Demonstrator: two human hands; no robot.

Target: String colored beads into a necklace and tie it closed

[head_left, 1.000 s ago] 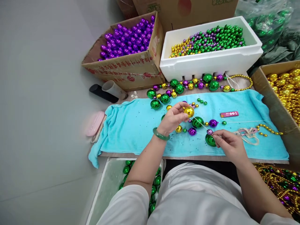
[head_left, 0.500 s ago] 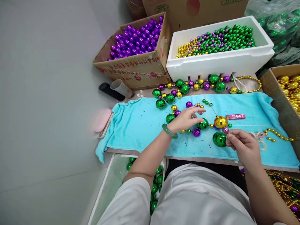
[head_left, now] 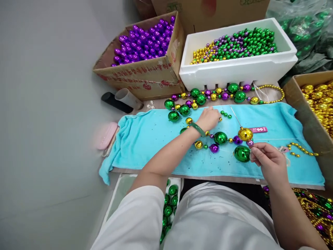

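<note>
On a turquoise towel (head_left: 151, 139), the right hand (head_left: 270, 161) pinches a threaded strand (head_left: 249, 143) by its small lilac bead, with a large gold ball (head_left: 245, 134) just above and a large green ball (head_left: 241, 153) beside the fingertips. A thin line slants up from the gold ball. The left hand (head_left: 208, 119), a green bangle (head_left: 197, 129) at its wrist, is low over the towel near three small green beads (head_left: 225, 114), its fingertips hidden. Behind stand a white foam box (head_left: 238, 71) of mixed beads and a cardboard box (head_left: 145, 78) of purple ones.

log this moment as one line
left hand: near small green beads, hold unclear | right hand: holding threaded lilac bead and gold bead | surface: blue towel
</note>
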